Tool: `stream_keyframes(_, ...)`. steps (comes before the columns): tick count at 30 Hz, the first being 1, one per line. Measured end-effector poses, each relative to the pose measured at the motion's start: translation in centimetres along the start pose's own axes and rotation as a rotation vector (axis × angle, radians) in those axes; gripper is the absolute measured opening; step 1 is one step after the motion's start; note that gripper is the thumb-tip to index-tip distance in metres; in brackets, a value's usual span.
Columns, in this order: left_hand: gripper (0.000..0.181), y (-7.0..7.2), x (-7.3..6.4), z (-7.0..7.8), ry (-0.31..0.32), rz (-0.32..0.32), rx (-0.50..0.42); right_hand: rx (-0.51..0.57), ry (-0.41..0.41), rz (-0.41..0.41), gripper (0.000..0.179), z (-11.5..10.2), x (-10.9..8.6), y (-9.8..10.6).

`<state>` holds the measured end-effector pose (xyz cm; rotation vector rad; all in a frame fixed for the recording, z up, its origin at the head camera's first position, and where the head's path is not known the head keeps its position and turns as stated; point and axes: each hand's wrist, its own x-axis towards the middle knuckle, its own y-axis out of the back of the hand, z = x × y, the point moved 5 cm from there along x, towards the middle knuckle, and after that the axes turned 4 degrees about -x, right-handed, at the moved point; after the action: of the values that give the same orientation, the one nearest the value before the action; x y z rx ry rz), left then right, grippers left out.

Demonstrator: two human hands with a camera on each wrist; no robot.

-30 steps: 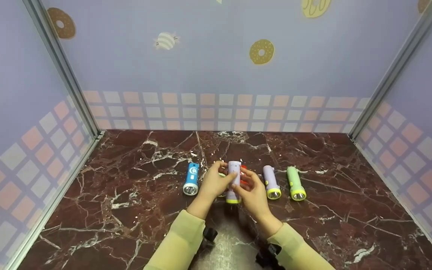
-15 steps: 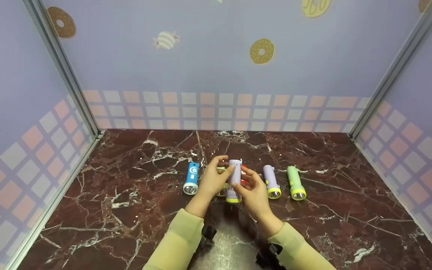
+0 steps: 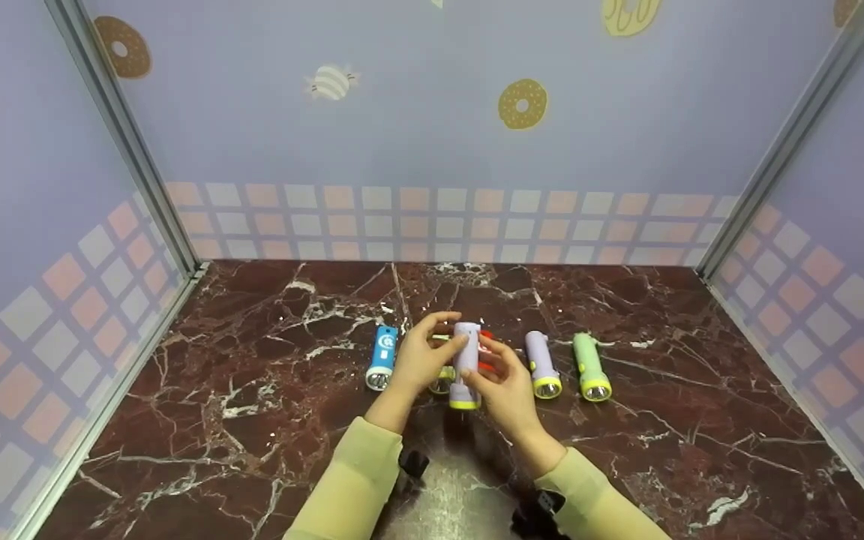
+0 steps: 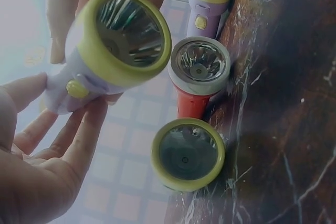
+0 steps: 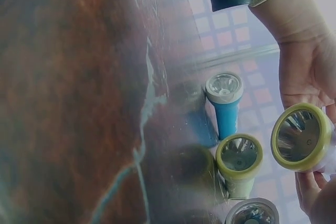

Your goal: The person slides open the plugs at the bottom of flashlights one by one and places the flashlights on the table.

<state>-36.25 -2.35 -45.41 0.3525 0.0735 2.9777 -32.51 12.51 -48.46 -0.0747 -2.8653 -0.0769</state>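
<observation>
Purple flashlight (image 3: 466,357), pinched in both hands (image 3: 418,364) (image 3: 509,384), hangs over seemingly marble tabletop (image 3: 702,450) amid lilac walls (image 3: 432,142).

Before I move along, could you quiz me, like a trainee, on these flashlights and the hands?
1. What colour is the body of the held flashlight between the left hand and the right hand?
2. True or false: the blue flashlight is the leftmost flashlight in the head view.
3. How many other flashlights show on the table: (a) three, (b) five, (c) seven?

Key: 1. Purple. 2. True. 3. (b).
</observation>
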Motion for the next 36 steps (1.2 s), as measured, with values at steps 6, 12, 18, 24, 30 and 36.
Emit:
stream_keyframes(6,0.036,0.1,0.2,-0.2,-0.004,-0.012,-0.024,0.0,-0.007,0.002,0.056,0.0,0.0,0.0)
stream_keyframes(12,0.036,0.2,0.2,-0.2,-0.017,-0.027,-0.022,-0.006,-0.02,-0.005,0.056,-0.1,0.0,0.0)
stream_keyframes(18,0.036,0.1,0.3,-0.2,-0.034,-0.05,-0.01,-0.015,-0.035,-0.006,0.057,0.0,-0.1,0.1)
stream_keyframes(24,0.038,0.1,0.3,-0.2,-0.054,-0.057,-0.006,0.008,-0.046,-0.01,0.057,-0.1,-0.1,0.1)
stream_keyframes(30,0.034,0.1,0.3,-0.1,-0.074,-0.049,0.052,0.029,-0.046,-0.013,0.057,-0.2,-0.1,0.0)
stream_keyframes(36,0.032,0.0,-0.7,2.0,-0.096,-0.061,0.059,0.021,-0.039,-0.016,0.057,-0.2,-0.1,0.0)
